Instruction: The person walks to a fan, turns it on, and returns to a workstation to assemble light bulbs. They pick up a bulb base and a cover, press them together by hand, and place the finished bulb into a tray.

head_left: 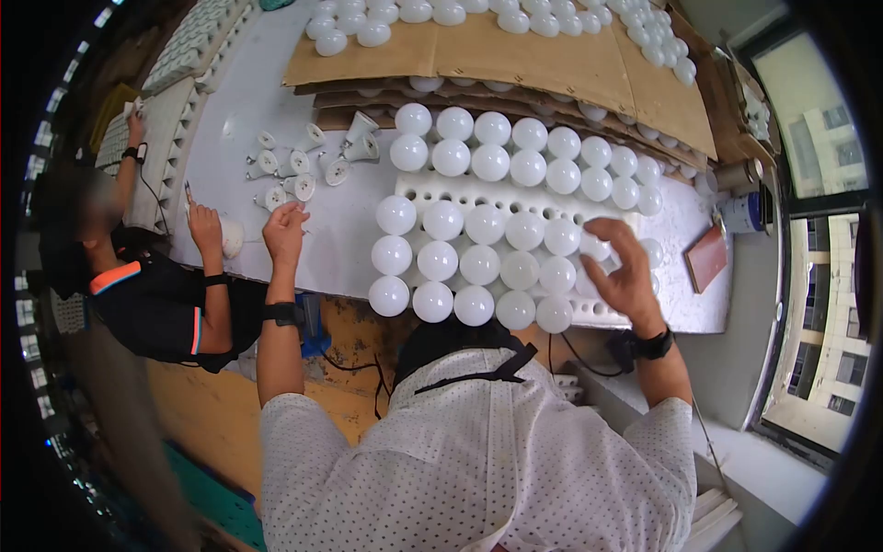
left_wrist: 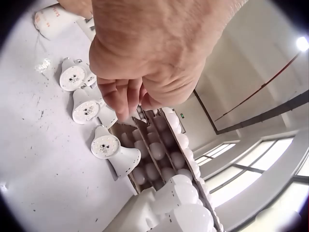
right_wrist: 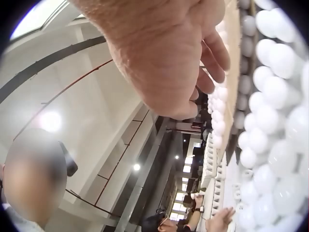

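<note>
Rows of round white bulbs [head_left: 484, 224] stand in a white foam tray [head_left: 552, 208] with holes. Over its right end my right hand [head_left: 627, 276] is spread, fingers and thumb apart beside a partly hidden bulb; the right wrist view shows the same hand [right_wrist: 164, 58] with loosely bent fingers and nothing visible in them. My left hand [head_left: 284, 235] hovers at the near edge of a group of white cone-shaped lamp bases [head_left: 267, 162]. Its fingers are loosely bent in the left wrist view, where the hand [left_wrist: 149, 53] hangs above similar bases [left_wrist: 105, 146]; no held thing shows.
Stacked cardboard layers [head_left: 515, 51] with more bulbs lie behind the tray. At the left, another person [head_left: 156, 304] works beside white trays [head_left: 166, 166]. A reddish-brown block [head_left: 706, 259] and a blue-and-white tub [head_left: 743, 212] are at the right.
</note>
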Available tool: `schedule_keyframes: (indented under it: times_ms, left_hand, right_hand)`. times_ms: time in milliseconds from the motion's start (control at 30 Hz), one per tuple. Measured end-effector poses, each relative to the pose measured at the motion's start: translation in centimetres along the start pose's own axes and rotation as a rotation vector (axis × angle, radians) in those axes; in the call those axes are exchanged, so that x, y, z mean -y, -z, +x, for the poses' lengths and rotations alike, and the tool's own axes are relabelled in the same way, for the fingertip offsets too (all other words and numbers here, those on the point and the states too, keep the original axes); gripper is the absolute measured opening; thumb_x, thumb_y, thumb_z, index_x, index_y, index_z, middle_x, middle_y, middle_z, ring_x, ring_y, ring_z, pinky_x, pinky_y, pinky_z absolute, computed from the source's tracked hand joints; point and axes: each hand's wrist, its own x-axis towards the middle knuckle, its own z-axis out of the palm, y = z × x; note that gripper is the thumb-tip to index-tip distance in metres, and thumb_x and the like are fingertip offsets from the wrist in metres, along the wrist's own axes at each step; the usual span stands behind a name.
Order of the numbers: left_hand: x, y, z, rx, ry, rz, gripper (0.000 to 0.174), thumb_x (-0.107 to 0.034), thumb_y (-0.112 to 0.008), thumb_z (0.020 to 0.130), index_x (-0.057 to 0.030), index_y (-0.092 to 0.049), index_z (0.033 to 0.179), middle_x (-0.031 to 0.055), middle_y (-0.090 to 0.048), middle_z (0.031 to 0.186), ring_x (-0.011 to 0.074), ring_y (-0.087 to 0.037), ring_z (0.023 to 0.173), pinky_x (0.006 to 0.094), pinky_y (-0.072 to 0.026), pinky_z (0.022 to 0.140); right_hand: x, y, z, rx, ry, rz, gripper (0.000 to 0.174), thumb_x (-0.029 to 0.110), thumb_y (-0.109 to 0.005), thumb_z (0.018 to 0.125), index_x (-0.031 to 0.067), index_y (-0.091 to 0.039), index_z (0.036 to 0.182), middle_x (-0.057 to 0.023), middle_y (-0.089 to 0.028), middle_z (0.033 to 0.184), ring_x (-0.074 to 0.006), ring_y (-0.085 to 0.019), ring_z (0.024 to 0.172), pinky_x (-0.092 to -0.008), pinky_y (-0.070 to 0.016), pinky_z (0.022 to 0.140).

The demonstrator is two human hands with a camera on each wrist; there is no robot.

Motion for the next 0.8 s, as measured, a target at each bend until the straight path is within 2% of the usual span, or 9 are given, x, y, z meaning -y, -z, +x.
schedule_keyframes:
  times_ms: [100,267,333,400,500,567,600,733,800]
  left_hand:
    - [0.5,-0.4,-0.8,0.002,0.014,-0.020,0.020,-0.007,-0.057,0.081,0.0028,-0.056,0.099,0.0102,-0.065,0.090,0.0154,-0.063,0.079,0.0218,-0.0461,0.060]
    - [4.1,0.5,-0.8,-0.041,-0.105,-0.035,0.018,-0.001,-0.055,0.080,0.0041,-0.056,0.098,0.0127,-0.065,0.090,0.0159,-0.063,0.082,0.0238,-0.0484,0.070]
    - [4.9,1.3,-1.6,-0.065,-0.116,0.071,0.018,0.000,-0.054,0.081,0.0029,-0.057,0.099,0.0112,-0.065,0.091,0.0159,-0.062,0.084,0.0245,-0.0483,0.069]
    - [5.4,1.8,-2.5,-0.098,-0.106,0.186,0.018,0.001,-0.054,0.082,0.0016,-0.057,0.099,0.0096,-0.065,0.093,0.0160,-0.062,0.086,0.0253,-0.0483,0.068]
    - [5.0,2.8,-3.9,-0.125,-0.115,0.263,0.019,-0.001,-0.054,0.081,0.0000,-0.059,0.100,0.0107,-0.065,0.093,0.0155,-0.062,0.084,0.0260,-0.0482,0.067]
    - [4.2,3.3,-3.9,-0.102,-0.115,0.384,0.022,-0.002,-0.055,0.080,-0.0016,-0.059,0.102,0.0118,-0.065,0.094,0.0173,-0.063,0.084,0.0265,-0.0481,0.066]
    - [4.1,3.5,-3.7,-0.107,-0.101,0.382,0.025,-0.002,-0.053,0.077,-0.0017,-0.058,0.101,0.0173,-0.063,0.094,0.0287,-0.062,0.085,0.0343,-0.0488,0.071]
    - [3.7,3.8,-1.0,-0.067,-0.137,0.503,0.032,0.001,-0.051,0.076,-0.0006,-0.054,0.108,0.0181,-0.060,0.102,0.0307,-0.059,0.093,0.0364,-0.0467,0.078]
    - [4.0,3.5,1.2,-0.090,-0.320,0.591,0.039,0.004,-0.049,0.074,0.0014,-0.048,0.113,0.0175,-0.054,0.115,0.0320,-0.051,0.106,0.0367,-0.0420,0.088]
  right_hand:
    - [-1.0,1.6,8.6,0.110,-0.034,0.123,0.035,0.011,-0.066,0.074,0.0002,-0.055,0.106,-0.0122,-0.059,0.098,-0.0207,-0.058,0.090,-0.0319,-0.0467,0.076]
    - [-8.2,-1.4,22.7,0.088,-0.027,0.021,0.051,0.021,-0.066,0.074,0.0005,-0.049,0.117,-0.0162,-0.055,0.113,-0.0277,-0.055,0.101,-0.0360,-0.0453,0.085]
    - [-13.8,-3.2,27.8,-0.070,0.198,-0.498,0.062,0.029,-0.069,0.071,0.0030,-0.046,0.122,-0.0192,-0.049,0.121,-0.0327,-0.049,0.110,-0.0406,-0.0390,0.094]
    - [-18.3,-4.5,31.9,-0.126,0.051,-0.597,0.074,0.041,-0.069,0.066,0.0098,-0.042,0.128,-0.0213,-0.037,0.131,-0.0376,-0.033,0.122,-0.0439,-0.0268,0.102]
    - [-21.9,-5.3,36.4,-0.104,-0.060,-0.679,0.079,0.053,-0.063,0.067,0.0190,-0.036,0.133,-0.0219,-0.034,0.135,-0.0387,-0.026,0.127,-0.0437,-0.0160,0.107]
    - [-23.5,-5.7,38.8,-0.108,-0.072,-0.737,0.077,0.054,-0.061,0.069,0.0225,-0.035,0.134,-0.0185,-0.037,0.134,-0.0322,-0.026,0.129,-0.0436,-0.0115,0.108]
    - [-23.6,-6.2,39.4,-0.099,-0.095,-0.721,0.075,0.053,-0.061,0.069,0.0223,-0.037,0.133,-0.0179,-0.039,0.132,-0.0314,-0.029,0.128,-0.0436,-0.0124,0.107]
    - [-22.1,-7.4,39.4,-0.028,-0.065,-0.820,0.068,0.052,-0.061,0.069,0.0192,-0.044,0.127,-0.0174,-0.047,0.124,-0.0305,-0.037,0.121,-0.0440,-0.0185,0.105]
    - [-20.7,-8.2,38.4,-0.049,-0.085,-0.784,0.066,0.050,-0.062,0.069,0.0173,-0.046,0.125,-0.0167,-0.049,0.122,-0.0295,-0.038,0.120,-0.0448,-0.0203,0.103]
